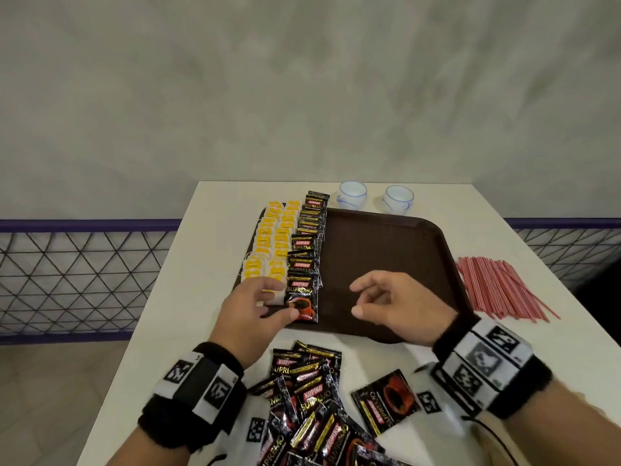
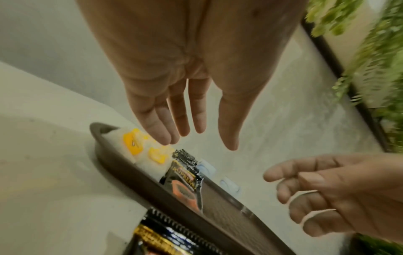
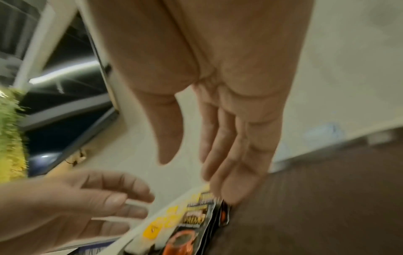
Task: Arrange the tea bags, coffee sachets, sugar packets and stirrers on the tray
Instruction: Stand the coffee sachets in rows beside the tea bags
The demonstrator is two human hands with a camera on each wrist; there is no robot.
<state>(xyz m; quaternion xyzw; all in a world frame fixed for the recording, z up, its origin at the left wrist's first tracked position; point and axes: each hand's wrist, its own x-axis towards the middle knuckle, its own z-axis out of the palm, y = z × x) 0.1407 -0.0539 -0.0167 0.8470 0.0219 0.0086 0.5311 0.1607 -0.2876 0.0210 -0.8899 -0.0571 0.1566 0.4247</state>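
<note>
On the brown tray (image 1: 386, 250), two columns of yellow-tagged tea bags (image 1: 272, 243) fill the left edge, and a column of black coffee sachets (image 1: 307, 250) runs beside them from far to near. The rest of the tray is bare. The left hand (image 1: 250, 309) hovers at the near end of these columns, fingers straight and relaxed, thumb close to or touching the nearest sachet; it grips nothing. The right hand (image 1: 389, 306) hangs over the middle of the tray, fingers loosely curled and empty.

Judged from this, the tea bags look done and the coffee is only partly placed: a loose pile of sachets (image 1: 312, 398) lies on the white desk (image 1: 208, 264) near the person. The red stirrers (image 1: 497, 287) lie in a heap on the desk just right of the tray, not yet moved. No sugar packets can be made out. Two white cups (image 1: 374, 196) stand beyond the far edge of the tray.
</note>
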